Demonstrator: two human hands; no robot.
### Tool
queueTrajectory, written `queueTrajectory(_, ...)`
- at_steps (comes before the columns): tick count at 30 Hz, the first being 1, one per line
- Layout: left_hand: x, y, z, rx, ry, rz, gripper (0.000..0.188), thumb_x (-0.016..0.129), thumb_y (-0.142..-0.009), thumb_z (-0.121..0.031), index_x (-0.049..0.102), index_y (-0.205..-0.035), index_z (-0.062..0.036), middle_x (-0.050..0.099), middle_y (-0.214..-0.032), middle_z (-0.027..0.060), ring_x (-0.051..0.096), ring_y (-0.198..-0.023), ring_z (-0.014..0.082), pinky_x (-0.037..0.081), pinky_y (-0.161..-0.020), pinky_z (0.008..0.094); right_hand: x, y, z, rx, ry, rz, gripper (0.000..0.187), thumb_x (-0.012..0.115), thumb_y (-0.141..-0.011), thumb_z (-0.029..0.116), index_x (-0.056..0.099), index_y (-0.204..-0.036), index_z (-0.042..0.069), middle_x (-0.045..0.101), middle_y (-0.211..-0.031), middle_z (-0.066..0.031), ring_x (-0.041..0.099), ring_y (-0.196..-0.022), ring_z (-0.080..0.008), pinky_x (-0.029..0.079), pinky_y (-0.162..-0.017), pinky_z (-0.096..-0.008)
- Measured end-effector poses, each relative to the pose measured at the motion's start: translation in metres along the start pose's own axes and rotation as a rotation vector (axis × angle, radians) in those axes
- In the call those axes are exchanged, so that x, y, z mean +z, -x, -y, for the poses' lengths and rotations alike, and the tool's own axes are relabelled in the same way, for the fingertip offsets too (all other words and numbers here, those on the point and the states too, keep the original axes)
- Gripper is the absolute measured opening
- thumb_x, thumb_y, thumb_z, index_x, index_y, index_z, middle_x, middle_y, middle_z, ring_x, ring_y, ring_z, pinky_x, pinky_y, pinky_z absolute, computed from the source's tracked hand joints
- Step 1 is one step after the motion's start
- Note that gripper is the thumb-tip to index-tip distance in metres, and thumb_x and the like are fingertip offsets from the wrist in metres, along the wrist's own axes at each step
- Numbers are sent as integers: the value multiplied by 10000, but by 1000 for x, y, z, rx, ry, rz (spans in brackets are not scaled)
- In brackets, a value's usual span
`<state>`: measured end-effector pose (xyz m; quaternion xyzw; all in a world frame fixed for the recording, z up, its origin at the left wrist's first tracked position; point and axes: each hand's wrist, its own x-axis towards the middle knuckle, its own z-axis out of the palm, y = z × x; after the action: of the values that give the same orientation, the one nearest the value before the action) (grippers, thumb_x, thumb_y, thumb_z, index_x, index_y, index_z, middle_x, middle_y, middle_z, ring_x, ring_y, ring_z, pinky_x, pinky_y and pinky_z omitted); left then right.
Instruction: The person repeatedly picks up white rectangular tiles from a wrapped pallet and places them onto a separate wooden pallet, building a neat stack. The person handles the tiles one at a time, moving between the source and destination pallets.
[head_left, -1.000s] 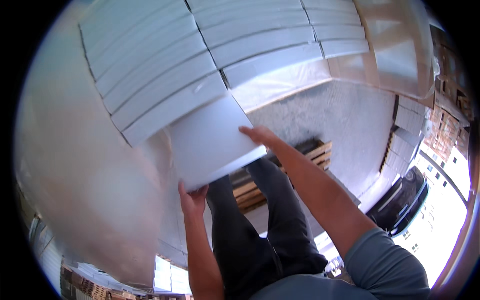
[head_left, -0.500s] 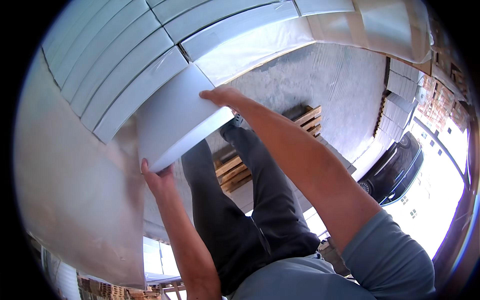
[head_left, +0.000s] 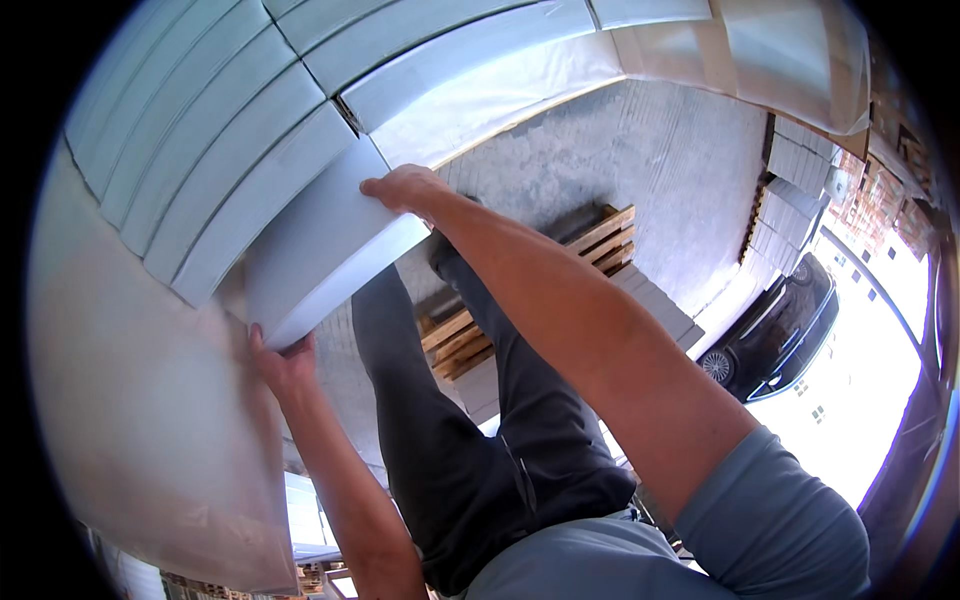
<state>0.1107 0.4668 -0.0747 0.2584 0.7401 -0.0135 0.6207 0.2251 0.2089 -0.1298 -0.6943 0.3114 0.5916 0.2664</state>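
Between my two hands is a flat white box point(head_left: 315, 225), tilted, with its far edge against a row of similar white boxes point(head_left: 265, 195). My left hand point(head_left: 286, 366) grips its near left corner, thumb on the top and the other fingers underneath. At the far right corner my right hand point(head_left: 405, 190) holds on, thumb over the top face and the remaining fingers mostly hidden. The box's pale long side faces me. How far its far edge reaches in beside the row is hard to see.
Brown wrapping point(head_left: 150, 400) hangs along the left side, beside the stacked boxes. A wooden pallet point(head_left: 600, 240) lies on the concrete floor point(head_left: 690, 150) near my legs, with grey stacked pieces point(head_left: 655, 305) next to it. A dark car point(head_left: 775, 330) stands outside at the right.
Both hands have shifted left with the white box, bringing it closer in against the row. My grip on it looks the same.
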Motion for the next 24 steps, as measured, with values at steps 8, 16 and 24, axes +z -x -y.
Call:
queueTrajectory(8,30,29,-23,20,263,274,486,496,-856,-175,387,-1280,37,406,-1314,193,380,-1227,353,336,-1006,543,-13,7,2,29,-1232,129,600,394,-913,441,420,-1139,-114,559,-913,-268,615,-771,-365,553,-637,-485)
queueTrajectory(16,20,18,-14,159,26,303,645,509,-881,-251,209,-1381,25,313,-1391,183,350,-1276,325,255,-1072,534,1,15,-33,-80,-1289,136,607,423,-902,503,479,-1038,-86,606,-855,-213,635,-655,-282,530,-515,-374)
queueTrajectory(24,-38,36,20,362,-1150,370,438,554,-817,-286,516,-1154,-9,549,-1041,125,574,-957,261,504,-699,373,-2,106,-201,-100,-641,-134,446,541,-848,435,629,-781,3,631,-704,-86,588,-554,-170,473,-480,-302)
